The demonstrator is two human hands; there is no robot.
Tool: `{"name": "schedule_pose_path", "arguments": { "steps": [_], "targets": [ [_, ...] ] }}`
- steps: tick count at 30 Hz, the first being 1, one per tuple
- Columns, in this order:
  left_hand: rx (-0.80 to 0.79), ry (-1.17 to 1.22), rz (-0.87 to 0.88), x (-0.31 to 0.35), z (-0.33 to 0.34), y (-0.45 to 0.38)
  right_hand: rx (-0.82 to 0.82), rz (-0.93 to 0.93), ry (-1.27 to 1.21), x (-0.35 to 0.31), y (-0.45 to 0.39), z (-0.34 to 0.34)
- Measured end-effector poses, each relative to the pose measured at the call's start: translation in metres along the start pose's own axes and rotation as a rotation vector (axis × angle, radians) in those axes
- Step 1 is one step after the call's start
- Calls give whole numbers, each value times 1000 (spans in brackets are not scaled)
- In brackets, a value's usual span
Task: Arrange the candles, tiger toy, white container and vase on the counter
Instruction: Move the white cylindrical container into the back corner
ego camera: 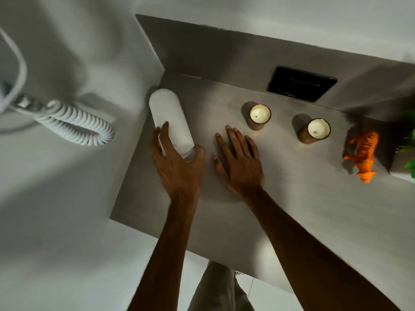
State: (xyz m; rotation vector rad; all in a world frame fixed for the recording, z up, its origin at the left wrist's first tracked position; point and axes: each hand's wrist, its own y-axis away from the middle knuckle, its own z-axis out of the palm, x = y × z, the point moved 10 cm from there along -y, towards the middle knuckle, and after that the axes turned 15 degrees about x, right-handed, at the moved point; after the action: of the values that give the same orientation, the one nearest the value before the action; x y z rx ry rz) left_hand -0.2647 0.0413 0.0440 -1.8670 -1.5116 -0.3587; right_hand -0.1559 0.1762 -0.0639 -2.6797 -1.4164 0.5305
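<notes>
A tall white container with a rounded top stands at the counter's far left corner. My left hand wraps around its lower part, thumb on the right side. My right hand lies flat on the counter beside it, fingers spread, holding nothing. Two candles in brown glass jars stand to the right: one just beyond my right fingertips, the other farther right. An orange tiger toy stands near the right edge. Of the vase, only a pale corner with green leaves shows at the right border.
A black recessed panel sits in the wall behind the candles. A white coiled cord hangs on the wall to the left of the counter. My trouser leg shows below the counter's front edge.
</notes>
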Motion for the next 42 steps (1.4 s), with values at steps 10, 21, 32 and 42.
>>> {"name": "schedule_pose_path", "arguments": {
  "steps": [10,21,32,42],
  "targets": [
    [156,74,71,80,3,-106,52,16,-12,-2,-2,-8],
    [0,213,-288,-9,64,-62,56,20,-13,2,-2,-4],
    [31,107,-367,-21,110,-87,50,20,-10,3,-2,1],
    [85,22,-396,-21,127,-119,77,25,-42,5,-1,4]
  ]
}}
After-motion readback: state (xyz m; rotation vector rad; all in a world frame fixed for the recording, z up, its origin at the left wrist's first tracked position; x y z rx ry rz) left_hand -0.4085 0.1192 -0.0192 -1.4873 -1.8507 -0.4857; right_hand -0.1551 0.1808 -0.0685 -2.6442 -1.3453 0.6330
